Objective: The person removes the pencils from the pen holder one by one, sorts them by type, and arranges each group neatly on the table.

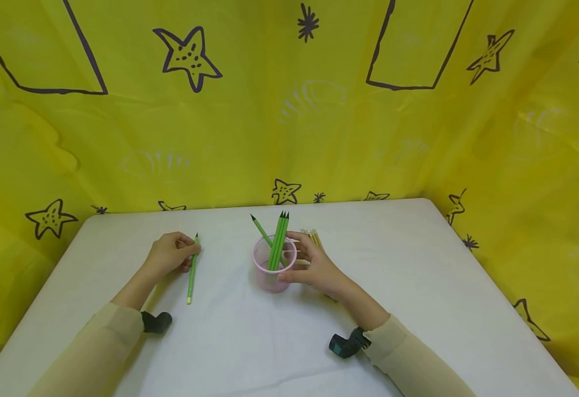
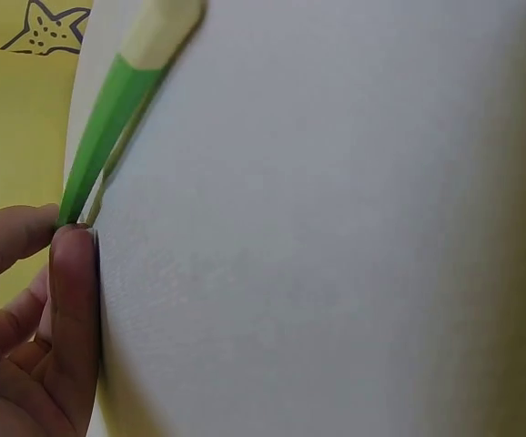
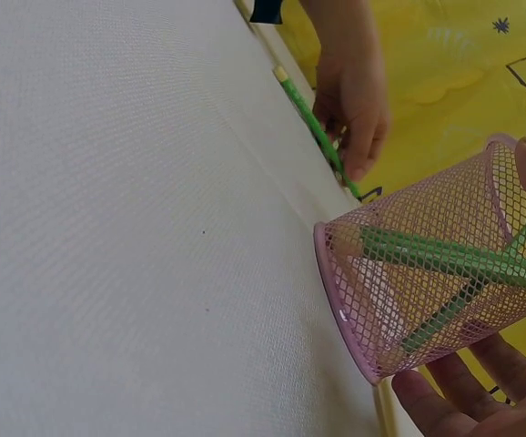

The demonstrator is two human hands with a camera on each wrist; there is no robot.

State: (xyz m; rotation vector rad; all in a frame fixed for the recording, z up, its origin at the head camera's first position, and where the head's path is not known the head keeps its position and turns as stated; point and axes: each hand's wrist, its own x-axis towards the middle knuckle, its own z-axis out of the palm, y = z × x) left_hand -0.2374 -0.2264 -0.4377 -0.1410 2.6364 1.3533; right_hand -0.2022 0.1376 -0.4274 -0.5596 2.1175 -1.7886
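Observation:
My left hand [image 1: 170, 256] pinches a green pencil [image 1: 192, 282] near its dark point, at the left of the white table. The pale end of that pencil [image 2: 160, 36] looms large in the left wrist view. At the middle of the table, my right hand [image 1: 321, 271] grips a pink mesh pencil cup [image 1: 271, 284], with the thumb at the near side of the rim. Several green pencils [image 1: 278, 242] stand in the cup, points up, one leaning left. The right wrist view shows fingers [image 3: 468, 391] along the side of the mesh.
Several yellow pencils [image 1: 315, 236] lie behind my right hand, partly hidden by it. The white tablecloth [image 1: 250, 347] reaches back to a yellow curtain [image 1: 240, 138] printed with starfish. A dark wrist device [image 1: 351, 343] sits at each sleeve.

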